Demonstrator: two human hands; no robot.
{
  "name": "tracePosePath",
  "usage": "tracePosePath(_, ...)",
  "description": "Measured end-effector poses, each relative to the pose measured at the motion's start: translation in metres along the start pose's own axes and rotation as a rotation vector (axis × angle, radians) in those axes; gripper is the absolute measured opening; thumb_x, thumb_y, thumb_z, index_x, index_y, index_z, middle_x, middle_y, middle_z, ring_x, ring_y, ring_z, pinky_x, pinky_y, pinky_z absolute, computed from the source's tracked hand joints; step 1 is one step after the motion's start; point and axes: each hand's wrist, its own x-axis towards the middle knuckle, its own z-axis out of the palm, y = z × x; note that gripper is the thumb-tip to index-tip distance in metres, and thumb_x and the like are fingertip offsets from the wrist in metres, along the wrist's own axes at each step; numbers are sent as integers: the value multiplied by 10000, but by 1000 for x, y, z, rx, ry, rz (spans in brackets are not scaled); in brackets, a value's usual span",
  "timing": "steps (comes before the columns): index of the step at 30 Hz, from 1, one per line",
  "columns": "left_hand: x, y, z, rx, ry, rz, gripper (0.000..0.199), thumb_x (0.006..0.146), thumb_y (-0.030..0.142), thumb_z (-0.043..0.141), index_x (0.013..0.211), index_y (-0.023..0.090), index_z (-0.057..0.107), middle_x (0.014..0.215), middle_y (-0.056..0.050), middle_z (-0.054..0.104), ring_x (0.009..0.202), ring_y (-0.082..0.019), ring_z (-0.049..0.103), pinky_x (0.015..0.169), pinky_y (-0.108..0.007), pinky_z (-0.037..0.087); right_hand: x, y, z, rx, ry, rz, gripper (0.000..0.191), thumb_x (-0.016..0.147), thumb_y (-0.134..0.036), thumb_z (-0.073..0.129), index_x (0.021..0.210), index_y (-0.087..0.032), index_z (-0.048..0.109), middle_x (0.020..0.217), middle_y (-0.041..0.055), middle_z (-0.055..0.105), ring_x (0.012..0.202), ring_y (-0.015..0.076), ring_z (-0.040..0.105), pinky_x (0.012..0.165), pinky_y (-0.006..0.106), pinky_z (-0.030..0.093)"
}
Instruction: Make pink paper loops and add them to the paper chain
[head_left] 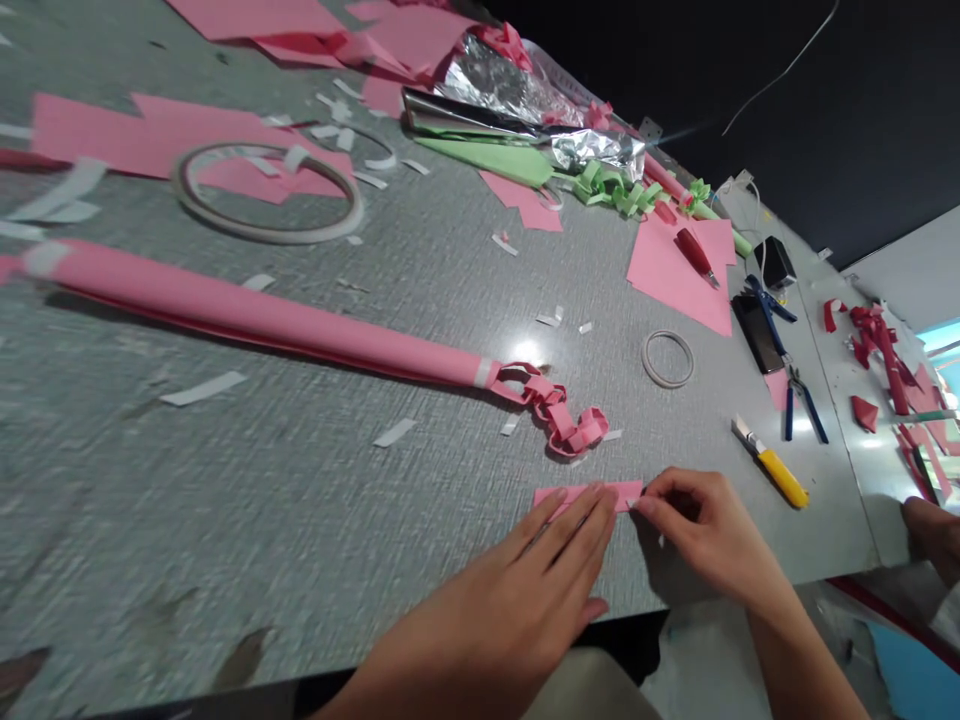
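A narrow strip of pink paper (628, 494) lies near the table's front edge. My left hand (525, 580) rests flat on it, fingers stretched out over its left and middle part. At the strip's right end, my right hand (709, 530) has thumb and forefinger pinched together. A small whitish bit that looks like tape (632, 503) shows at those fingertips. Just beyond the strip is a pink paper chain (574, 425), joined to a long rolled pink paper tube (285, 320) with white tape at its end.
Nearby on the right lie a yellow utility knife (784, 478), a tape roll (667, 359), blue-handled pliers (799, 395) and a red-handled cutter (697, 257). A larger tape roll (270, 235), tape scraps and pink sheets (97, 130) spread leftward. Another person's hand (932, 535) is at far right.
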Motion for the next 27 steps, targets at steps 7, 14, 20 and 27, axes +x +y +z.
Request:
tracePosePath(7, -2, 1, 1, -19, 23, -1, 456, 1111, 347, 524, 1415, 34, 654, 1502, -179, 664, 1383, -315, 638, 1167, -465, 437, 1, -2, 3, -57, -19, 4, 266, 997, -363, 649, 800, -198, 720, 694, -9, 642, 645, 150, 540, 597, 277, 409)
tracePosePath(14, 0, 1, -1, -14, 23, 5, 460, 1091, 347, 571, 1411, 30, 665, 1502, -186, 664, 1368, -322, 651, 1160, -461, 453, -2, -5, 8, -156, 21, -7, 295, 1011, -365, 623, 775, -204, 697, 671, -6, 655, 611, 150, 534, 577, 272, 394)
tracePosePath(20, -2, 1, 1, -9, -9, -8, 478, 1122, 366, 491, 1450, 54, 643, 1540, -156, 639, 1414, -292, 613, 1162, -443, 448, -2, -2, 13, -206, 53, -23, 317, 1012, -372, 602, 750, -208, 672, 648, -4, 645, 582, 150, 515, 567, 282, 356)
tracePosePath(27, 0, 0, -2, -9, -16, -14, 468, 1134, 364, 454, 1442, 78, 660, 1534, -141, 646, 1405, -280, 618, 1160, -439, 431, -2, -3, 12, -132, 44, -21, 319, 1016, -375, 590, 758, -206, 670, 660, -11, 633, 613, 150, 501, 587, 282, 351)
